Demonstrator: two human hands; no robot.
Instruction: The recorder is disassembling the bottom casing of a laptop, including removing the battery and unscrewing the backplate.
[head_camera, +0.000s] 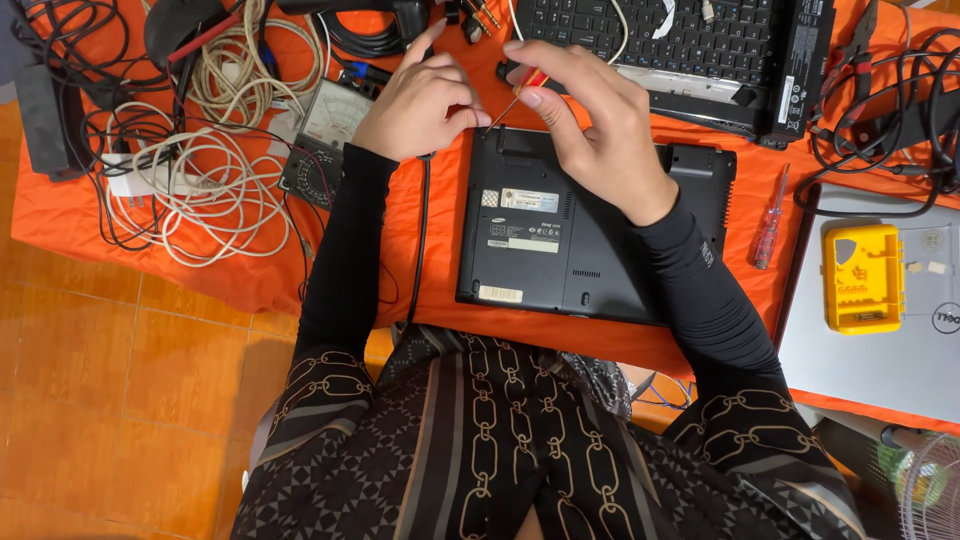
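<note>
Both hands meet at upper centre of the frame, over the top edge of an upturned black laptop (590, 240) lying on an orange cloth (430, 260).

Left to right:
- Upper left: tangle of white and black cables (200, 170), beside them an analogue multimeter (322, 135) tilted on the cloth.
- Left hand (418, 105), just right of the meter: fingers curled down, fingertips pressing at the laptop's upper left corner. Whether it pinches anything small, cannot tell; it reads as a steadying hand.
- Right hand (585, 120): thumb and fingers pinched round the red-and-yellow handle of a small screwdriver (512, 98), shaft slanting down-left, tip at the laptop's top edge close by the left fingertips.
- Above the hands: a detached black keyboard (640, 40).
- Right of the laptop: a spare red screwdriver (770, 225) lying on the cloth, well apart from the hands.
- Far right: a yellow bit case (862, 280) sitting on a closed silver laptop (880, 350).

Judgement on doing the step well: the shaft looks tilted. Bringing it square to the screw head and pressing down firmly while turning slowly would guard against a stripped head. Left fingertips are well placed to stop the case sliding and catch the screw. A loose screw could vanish in the cloth folds.
</note>
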